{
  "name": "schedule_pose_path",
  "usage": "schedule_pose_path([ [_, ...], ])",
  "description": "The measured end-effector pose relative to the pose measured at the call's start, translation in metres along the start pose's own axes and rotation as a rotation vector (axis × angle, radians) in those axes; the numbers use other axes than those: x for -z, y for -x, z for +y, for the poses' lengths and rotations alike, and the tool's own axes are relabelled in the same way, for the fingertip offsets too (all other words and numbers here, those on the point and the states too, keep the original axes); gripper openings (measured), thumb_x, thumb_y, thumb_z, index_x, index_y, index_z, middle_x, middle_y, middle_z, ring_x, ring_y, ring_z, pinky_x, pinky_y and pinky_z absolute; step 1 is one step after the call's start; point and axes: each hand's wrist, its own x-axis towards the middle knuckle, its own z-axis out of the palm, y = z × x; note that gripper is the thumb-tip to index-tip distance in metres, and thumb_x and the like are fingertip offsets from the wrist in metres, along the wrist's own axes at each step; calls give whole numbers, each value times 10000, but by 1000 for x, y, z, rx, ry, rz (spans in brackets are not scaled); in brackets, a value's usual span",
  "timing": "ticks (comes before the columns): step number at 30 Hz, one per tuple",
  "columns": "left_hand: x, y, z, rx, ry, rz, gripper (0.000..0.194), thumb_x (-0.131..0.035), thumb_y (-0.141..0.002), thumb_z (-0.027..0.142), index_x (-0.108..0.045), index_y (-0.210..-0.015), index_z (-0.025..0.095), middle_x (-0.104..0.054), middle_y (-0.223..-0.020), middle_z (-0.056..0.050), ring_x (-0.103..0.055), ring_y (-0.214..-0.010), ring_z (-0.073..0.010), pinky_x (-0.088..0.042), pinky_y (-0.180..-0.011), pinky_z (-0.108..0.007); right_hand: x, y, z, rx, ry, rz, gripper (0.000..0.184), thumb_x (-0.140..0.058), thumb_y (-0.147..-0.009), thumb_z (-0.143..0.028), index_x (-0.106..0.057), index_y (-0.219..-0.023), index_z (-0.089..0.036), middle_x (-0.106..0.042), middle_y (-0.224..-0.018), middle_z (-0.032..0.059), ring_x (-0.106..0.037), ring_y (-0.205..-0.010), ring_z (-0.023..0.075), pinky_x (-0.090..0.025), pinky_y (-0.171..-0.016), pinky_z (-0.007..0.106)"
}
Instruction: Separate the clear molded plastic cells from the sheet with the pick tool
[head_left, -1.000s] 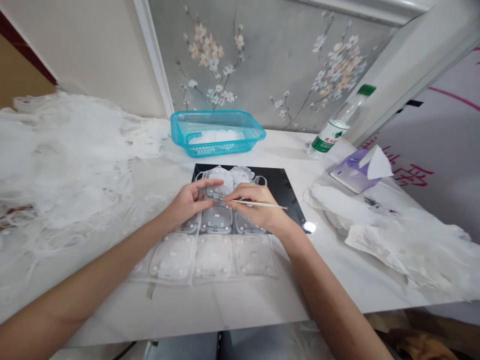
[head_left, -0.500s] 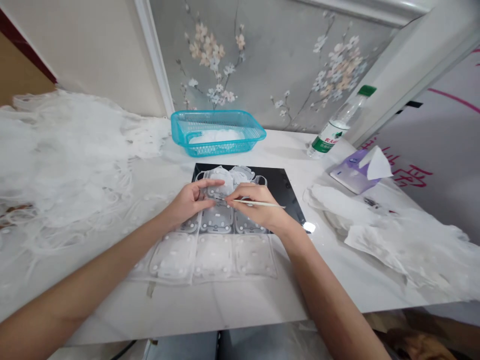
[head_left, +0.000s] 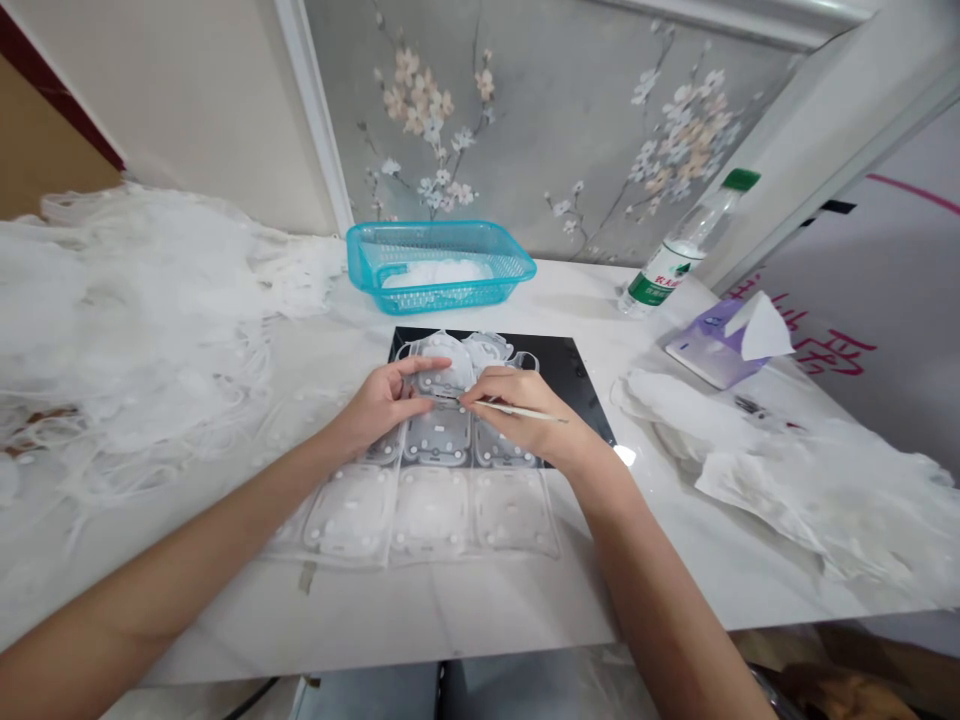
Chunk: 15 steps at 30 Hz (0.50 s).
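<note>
A clear, flexible sheet of rounded square cells, dotted with small white spots, lies on the white table and partly over a black panel. On its upper part rests a whitish, translucent rounded piece. My left hand touches this piece, thumb and forefinger spread around its left and lower side. Pinched in my right hand is a slim pale stick-like tool, its tip pointing left to the piece's lower edge. The tip itself is too small to make out.
Behind the panel stands a blue plastic basket with white material inside. A water bottle and a purple tissue pack are at the back right. Translucent white pieces are heaped at left and right.
The view has shifted slightly, so everything sits a little further right. The tool's rear end has tipped slightly lower; both hands keep about the same place on the sheet.
</note>
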Motion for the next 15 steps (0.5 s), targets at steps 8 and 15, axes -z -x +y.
schedule_pose_path([
  [8,-1,1,4,8,33,2,539,-642,-683,175,-552,-1212,137,-408,-480,83,-342,-410,-46,-249,-389,-164,5,3,-1,7,25,-79,137,-518,-856,-153,-653,-831,-146,-616,-790,40,-577,-705,118,-421,-654,223],
  [15,0,0,-1,6,47,-7,554,-652,-691,199,-532,-1227,130,-458,-489,71,-419,-427,-67,-309,-408,-167,12,1,-7,-58,39,-73,118,-551,-817,-103,-659,-787,-139,-625,-758,36,-575,-702,117,-426,-639,217],
])
